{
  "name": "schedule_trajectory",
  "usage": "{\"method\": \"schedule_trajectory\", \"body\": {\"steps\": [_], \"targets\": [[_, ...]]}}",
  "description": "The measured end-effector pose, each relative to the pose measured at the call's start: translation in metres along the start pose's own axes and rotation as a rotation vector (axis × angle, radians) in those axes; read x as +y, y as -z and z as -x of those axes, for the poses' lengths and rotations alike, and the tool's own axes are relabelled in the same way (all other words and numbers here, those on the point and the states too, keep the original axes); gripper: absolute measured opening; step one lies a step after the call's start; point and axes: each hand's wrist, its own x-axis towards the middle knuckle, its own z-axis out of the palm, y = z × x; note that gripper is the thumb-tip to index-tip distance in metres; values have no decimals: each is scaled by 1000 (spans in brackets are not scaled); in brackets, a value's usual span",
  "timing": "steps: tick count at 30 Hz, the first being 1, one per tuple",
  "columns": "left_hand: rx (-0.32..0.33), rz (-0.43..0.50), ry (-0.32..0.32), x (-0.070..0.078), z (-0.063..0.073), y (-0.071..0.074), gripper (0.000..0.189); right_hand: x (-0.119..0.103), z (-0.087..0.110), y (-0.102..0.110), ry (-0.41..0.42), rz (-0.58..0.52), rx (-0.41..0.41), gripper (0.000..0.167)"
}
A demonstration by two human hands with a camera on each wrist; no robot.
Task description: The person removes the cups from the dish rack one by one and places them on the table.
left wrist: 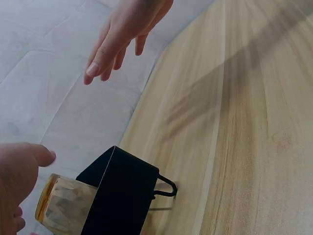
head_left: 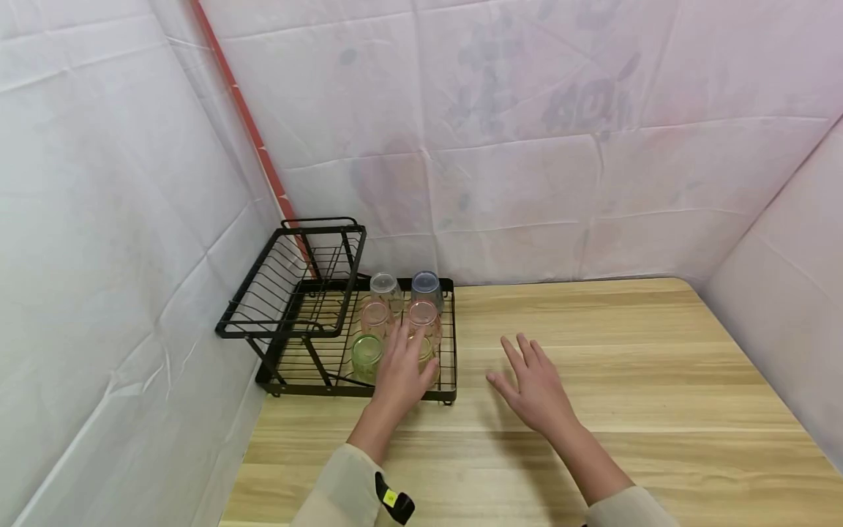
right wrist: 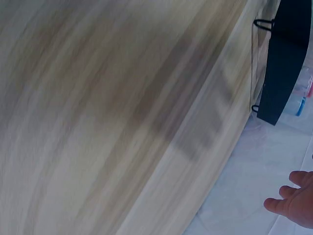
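My left hand (head_left: pixel 400 377) reaches over the front of a black wire dish rack, its fingers extended above a yellow-tinted glass (head_left: pixel 425 352). In the left wrist view the thumb is apart from that faceted glass (left wrist: pixel 68 203), which stands just inside the rack's wall. Beside it on the left is a green glass (head_left: pixel 366 354). Behind are two pink glasses (head_left: pixel 376 315), a clear glass (head_left: pixel 385 287) and a blue glass (head_left: pixel 427 285). Right of the rack, my right hand (head_left: pixel 536 388) hovers above the table with fingers spread and nothing in it.
The rack's lower tray (head_left: pixel 309 390) sits at the table's left, with a raised upper basket (head_left: pixel 290 285) on its left side. White sheeting (head_left: pixel 527 183) walls in the back and both sides. The wooden table (head_left: pixel 626 380) extends to the right.
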Motion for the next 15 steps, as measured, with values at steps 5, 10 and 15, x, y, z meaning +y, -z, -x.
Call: {"method": "schedule_trajectory", "body": {"steps": [5,10,15], "targets": [[-48,21,25,1,-2,-5,63,-9,2,-9,32,-18,10,73],[-54,6,28,3,-3,-7,60,-17,4,-15,61,-16,6,72],[-58,-29,34,6,-4,-8,59,-23,5,-18,82,-20,0,72]]}}
